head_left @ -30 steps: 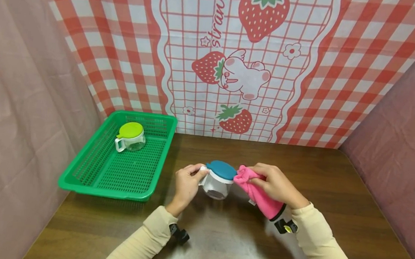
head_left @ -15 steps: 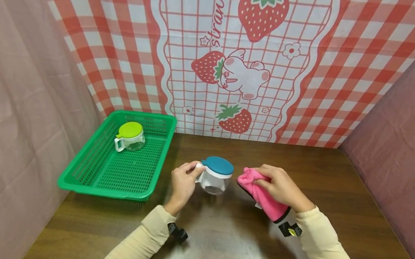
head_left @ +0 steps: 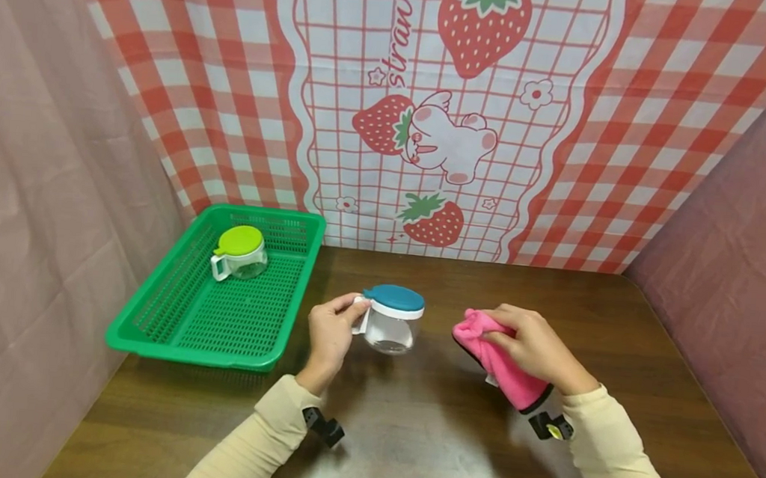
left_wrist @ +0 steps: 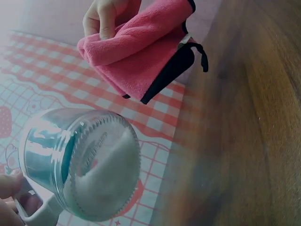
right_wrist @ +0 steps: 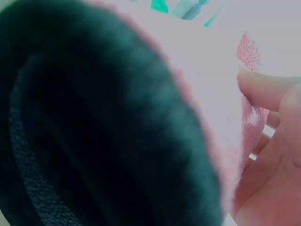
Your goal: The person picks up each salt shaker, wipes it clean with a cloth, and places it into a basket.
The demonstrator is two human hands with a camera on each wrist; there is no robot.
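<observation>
My left hand (head_left: pixel 331 332) grips the white handle of a clear jar with a blue lid (head_left: pixel 393 322), holding it upright above the table. In the left wrist view the underside of the jar (left_wrist: pixel 103 165) faces the camera, and fingers curl through the handle. Off to the right, my right hand (head_left: pixel 533 345) pinches a folded pink cloth (head_left: pixel 504 368) with dark edging. A gap lies between cloth and jar. The right wrist view is mostly filled by the cloth's dark edge, with the thumb (right_wrist: pixel 265 89) pressed on the pink fabric.
A green plastic basket (head_left: pixel 211 358) stands on the left of the wooden table (head_left: pixel 401 435). Inside it sits a similar clear jar with a lime-green lid (head_left: pixel 242 252). A strawberry-print checked cloth (head_left: pixel 458 147) hangs behind, with pink curtains (head_left: pixel 64 169) at the sides.
The cloth was against the jar's lid rim a second ago and has since moved away to the right. My left hand has carried the jar slightly left and turned it a little.
</observation>
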